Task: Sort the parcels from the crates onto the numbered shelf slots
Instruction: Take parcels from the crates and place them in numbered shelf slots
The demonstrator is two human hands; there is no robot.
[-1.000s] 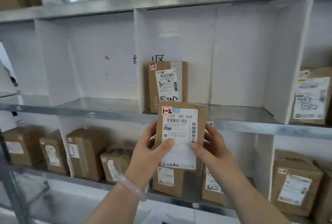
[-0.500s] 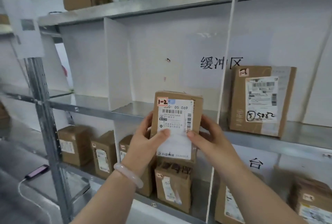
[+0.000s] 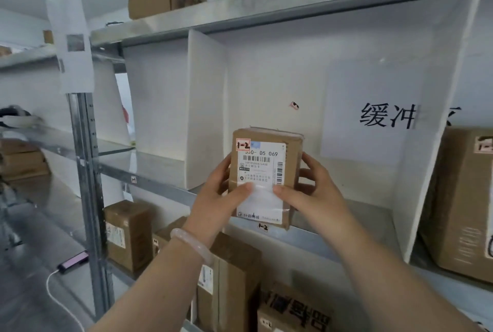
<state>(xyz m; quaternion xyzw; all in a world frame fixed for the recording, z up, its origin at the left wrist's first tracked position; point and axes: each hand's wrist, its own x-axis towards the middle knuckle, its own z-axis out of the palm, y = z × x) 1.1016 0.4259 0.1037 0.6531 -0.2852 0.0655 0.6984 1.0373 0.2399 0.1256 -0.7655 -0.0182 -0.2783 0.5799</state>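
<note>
The left hand (image 3: pixel 213 198) and right hand (image 3: pixel 314 193) clasp the parcel (image 3: pixel 290 171) upright by its side edges, thumbs (image 3: pixel 240 190) on the label (image 3: pixel 264 163), just above the 1-2 shelf tag (image 3: pixel 262 227). It looks light and stiff to me; the cardboard sides should grip better than the glossy label.

Parcel depot: metal shelving (image 3: pixel 170 190), numbered slots, labelled cartons (image 3: pixel 128 233).

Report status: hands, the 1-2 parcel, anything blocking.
Both on: left hand and right hand grip the parcel, upright, label facing out. Held at the shelf tag marked 1-2. Nothing seen blocking that slot.
</note>
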